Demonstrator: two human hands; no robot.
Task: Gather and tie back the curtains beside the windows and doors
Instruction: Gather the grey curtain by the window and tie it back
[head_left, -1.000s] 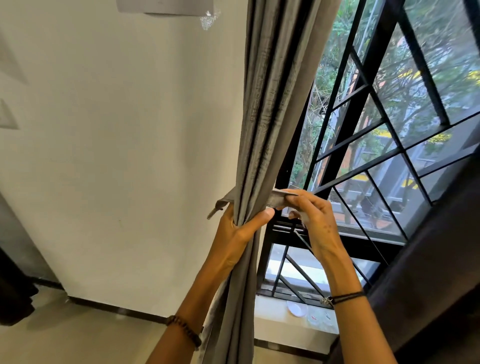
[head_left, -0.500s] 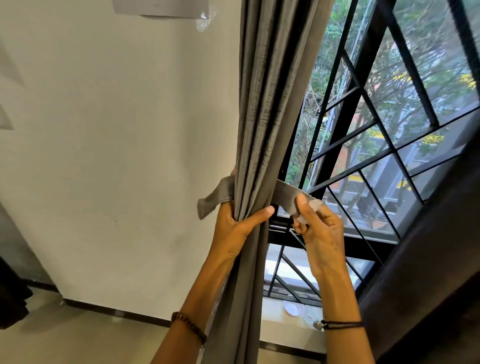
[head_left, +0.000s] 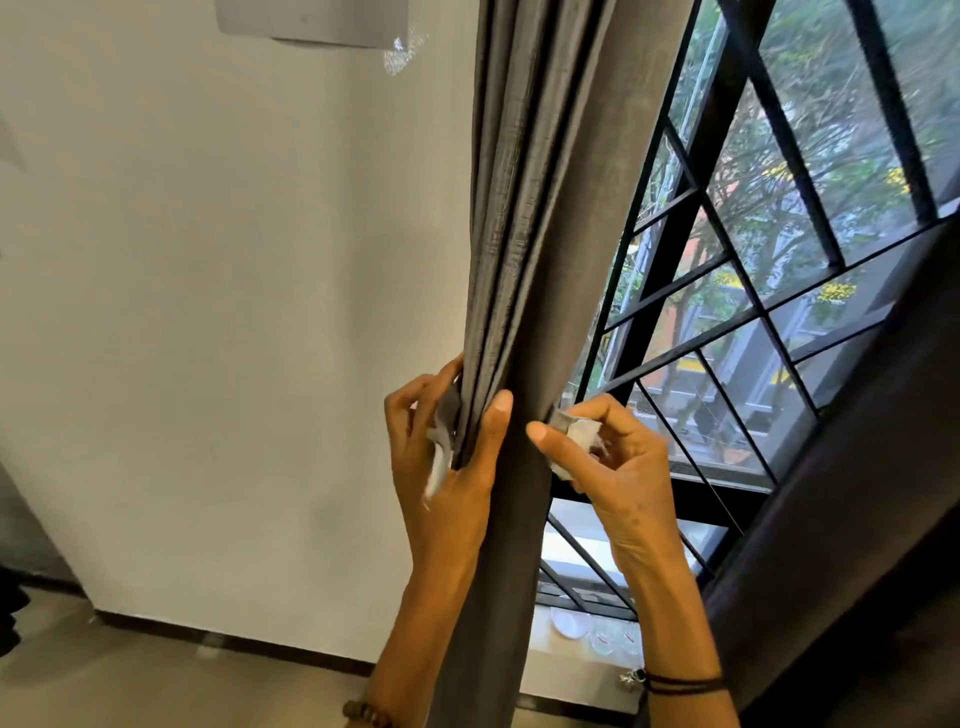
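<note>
Your left hand is wrapped round the gathered curtain. The thumb lies across the front folds and the fingers are curled behind. It also traps one end of the strap against the left edge of the bundle. Your right hand pinches the other end of the strap between thumb and curled fingers, just beside the bundle's right edge, with a pale patch facing you. Whether that patch is a fastener is too small to tell.

The curtain hangs between the wall and the window, bunched into one tight column. Its long axis runs up and down, leaning a little to the right towards the top. The strap crosses that axis. Its middle is hidden, presumably behind the folds, and only the two ends show, one on each side.

The two ends sit at about the same height, with the front of the bundle between them. From your right hand, the waiting end lies to the left, across the face of the curtain. Your left hand is busy keeping the folds together, so the right looks like the one to travel. Carry its end leftwards over the front, level with your left thumb.
</note>
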